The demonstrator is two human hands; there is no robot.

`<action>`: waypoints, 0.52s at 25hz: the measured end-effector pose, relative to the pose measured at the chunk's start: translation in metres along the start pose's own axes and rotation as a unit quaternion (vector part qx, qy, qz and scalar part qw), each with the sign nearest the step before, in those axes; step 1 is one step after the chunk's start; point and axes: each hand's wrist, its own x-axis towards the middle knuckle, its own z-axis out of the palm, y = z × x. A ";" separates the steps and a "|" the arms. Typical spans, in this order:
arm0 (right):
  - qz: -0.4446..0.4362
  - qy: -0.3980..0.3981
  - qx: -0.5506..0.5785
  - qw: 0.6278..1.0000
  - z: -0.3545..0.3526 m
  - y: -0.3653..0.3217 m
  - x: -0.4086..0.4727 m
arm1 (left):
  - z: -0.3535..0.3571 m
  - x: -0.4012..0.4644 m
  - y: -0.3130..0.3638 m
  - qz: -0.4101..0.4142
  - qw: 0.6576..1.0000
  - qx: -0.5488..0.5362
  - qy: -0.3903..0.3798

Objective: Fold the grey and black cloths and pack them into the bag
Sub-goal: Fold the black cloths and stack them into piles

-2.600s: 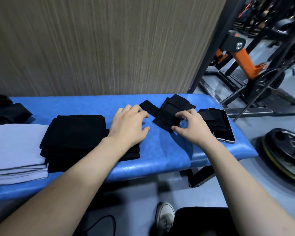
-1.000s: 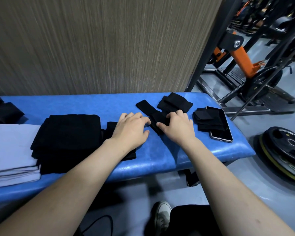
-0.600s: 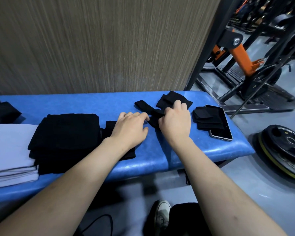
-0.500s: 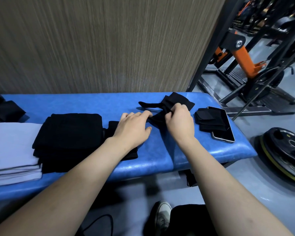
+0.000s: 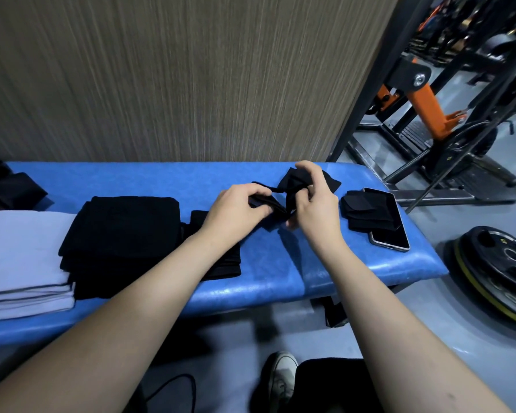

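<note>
We hold a small black cloth above the blue bench, toward its 2 o'clock end. Our left hand pinches its near fold; our right hand curls round the bunched far part. At 9 o'clock lie a folded black stack and, beyond it, grey cloths. At 3 o'clock another black cloth partly covers a phone. A weight plate lies on the floor; its markings are unreadable.

Blue padded counter carries a folded black cloth stack; left of it grey folded cloths, far right a smartphone.
</note>
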 end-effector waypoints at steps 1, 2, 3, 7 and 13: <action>-0.016 0.014 -0.043 0.999 0.001 0.001 0.001 | -0.002 0.000 0.002 -0.008 1.000 -0.015 -0.003; -0.031 0.022 -0.097 0.995 0.000 0.002 0.003 | -0.003 0.000 0.004 -0.014 0.999 -0.032 0.002; -0.040 0.026 -0.152 0.987 0.001 0.003 0.004 | -0.005 0.000 0.005 -0.019 0.998 -0.052 0.011; -0.070 0.047 -0.263 0.961 0.003 0.008 0.006 | -0.012 -0.003 0.009 -0.020 0.989 -0.145 0.035; -0.107 0.031 -0.282 0.953 0.008 0.011 0.004 | -0.015 -0.002 0.005 -0.022 0.985 -0.149 0.085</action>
